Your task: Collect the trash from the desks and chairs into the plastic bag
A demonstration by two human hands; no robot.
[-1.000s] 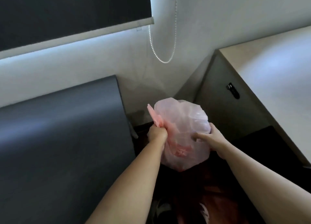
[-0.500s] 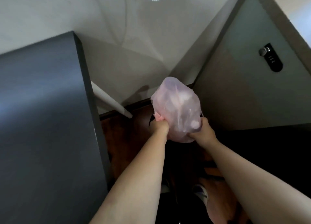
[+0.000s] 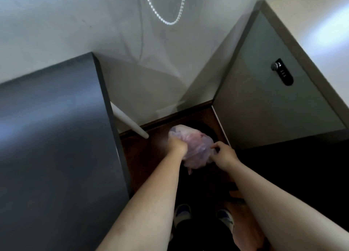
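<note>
The left hand [image 3: 177, 147] has a clenched grip on the plastic bag [image 3: 192, 147], low over the floor beside the dark surface [image 3: 52, 137]. The right hand [image 3: 224, 153] pinches its far side. Better to keep the neck bunched so nothing spills.

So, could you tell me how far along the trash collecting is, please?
Done, it seems: the bag bulges full, and the visible desk parts show no trash. In hand: the left hand grips the bag while the right hand pinches its side, low between the desks, above something dark on the floor. Left: letting go; other desks and chairs are out of view.
</note>
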